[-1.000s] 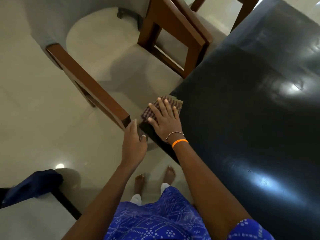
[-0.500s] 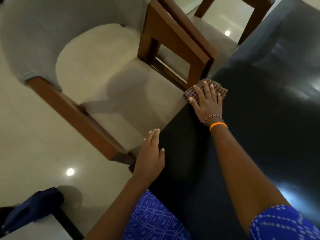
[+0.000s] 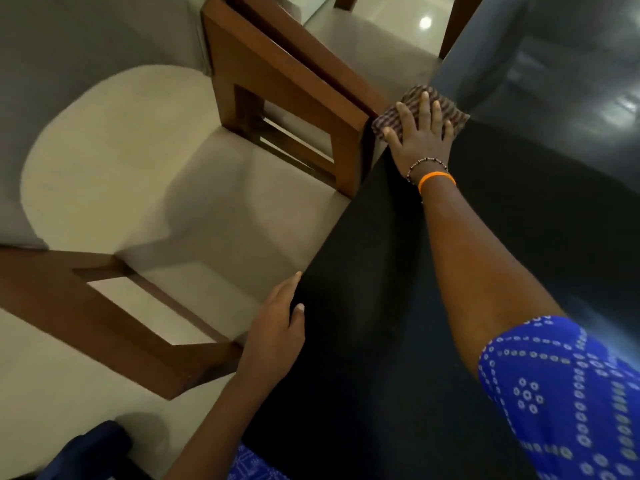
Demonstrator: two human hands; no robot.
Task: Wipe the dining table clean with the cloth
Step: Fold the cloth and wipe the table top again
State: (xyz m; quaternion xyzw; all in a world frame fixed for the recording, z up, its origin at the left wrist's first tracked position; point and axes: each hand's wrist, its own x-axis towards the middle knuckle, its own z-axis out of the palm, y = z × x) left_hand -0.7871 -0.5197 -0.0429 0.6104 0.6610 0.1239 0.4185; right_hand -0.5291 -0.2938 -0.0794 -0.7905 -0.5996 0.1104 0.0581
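Observation:
The dining table [image 3: 502, 237] has a glossy black top that fills the right half of the head view. A folded brown checked cloth [image 3: 408, 105] lies on the table's left edge, far from me. My right hand [image 3: 420, 140] presses flat on the cloth with fingers spread; a bead bracelet and an orange band circle the wrist. My left hand [image 3: 277, 330] rests against the near part of the same table edge, fingers together and holding nothing.
A wooden armchair [image 3: 284, 98] with a beige seat [image 3: 194, 202] stands tight against the table's left edge; its near armrest [image 3: 114, 327] is beside my left hand. A second chair stands further back. A dark blue object [image 3: 86, 452] sits at the bottom left.
My right hand has slid the cloth further along the table's left edge, away from me. My left hand has moved from the chair's armrest to the table edge.

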